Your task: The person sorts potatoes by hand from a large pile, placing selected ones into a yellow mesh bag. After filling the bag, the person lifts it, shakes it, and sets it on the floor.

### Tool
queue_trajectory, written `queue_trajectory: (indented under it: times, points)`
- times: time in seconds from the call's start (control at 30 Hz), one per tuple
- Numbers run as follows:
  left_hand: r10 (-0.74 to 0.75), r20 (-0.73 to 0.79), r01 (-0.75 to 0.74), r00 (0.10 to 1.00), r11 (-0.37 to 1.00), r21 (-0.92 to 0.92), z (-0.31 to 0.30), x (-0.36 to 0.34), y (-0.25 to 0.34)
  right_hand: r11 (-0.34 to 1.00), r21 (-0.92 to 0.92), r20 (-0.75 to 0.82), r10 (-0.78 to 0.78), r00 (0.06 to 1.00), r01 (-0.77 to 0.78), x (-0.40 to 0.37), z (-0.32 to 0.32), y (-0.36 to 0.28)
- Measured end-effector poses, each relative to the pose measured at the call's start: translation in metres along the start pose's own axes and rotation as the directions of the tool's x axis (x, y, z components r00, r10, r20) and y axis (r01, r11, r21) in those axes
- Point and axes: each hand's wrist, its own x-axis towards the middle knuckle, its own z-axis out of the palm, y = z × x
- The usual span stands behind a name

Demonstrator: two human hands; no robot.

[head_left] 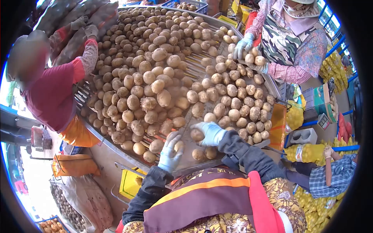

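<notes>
A large heap of potatoes (132, 103) covers the sorting table (198, 110) in front of me. My left hand (170, 154), in a pale blue glove, is at the near edge, its fingers curled around a potato (179, 146). Another potato touches its fingertips. To the right, my gloved right hand (213, 134) grips a potato (196, 135) between thumb and fingers, just above the metal surface. Two loose potatoes (198, 154) lie below that hand. Beyond it, more potatoes (237, 101) are spread in a looser layer on the right side.
A co-worker in a maroon top (50, 97) handles sacks (77, 19) at the left. Across the table, another person's gloved hands hold several potatoes (254, 58). A yellow bin (131, 184) hangs under the near edge. Yellow net sacks (307, 153) and a person in a checked shirt (330, 176) are at the right.
</notes>
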Motion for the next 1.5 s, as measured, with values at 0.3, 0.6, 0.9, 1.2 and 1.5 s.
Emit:
queue_trajectory:
  times: [0.3,0.6,0.9,1.2,1.5]
  points:
    - [-0.438,0.418,0.386,0.796,-0.164,-0.908,0.005,0.036,0.036,0.088,0.993,-0.083,-0.020,0.996,0.084,-0.004,0.041,-0.030]
    - [-0.434,0.560,0.345,0.705,-0.481,-0.806,0.005,0.036,0.029,0.956,0.157,-0.745,-0.051,0.665,0.249,-0.009,0.005,-0.046]
    - [-0.385,0.335,0.476,0.860,0.369,-0.798,0.004,0.032,0.034,0.977,0.182,-0.252,0.151,0.956,-0.107,0.025,0.012,-0.020]
    - [-0.404,0.468,0.490,0.786,-0.054,-0.870,0.005,0.038,0.030,0.746,0.593,-0.267,-0.175,0.948,0.305,-0.010,0.001,-0.049]
    - [-0.224,0.634,0.359,0.740,-0.666,-0.654,0.000,0.031,0.019,0.409,0.889,-0.303,0.185,0.935,0.207,-0.015,-0.009,-0.032]
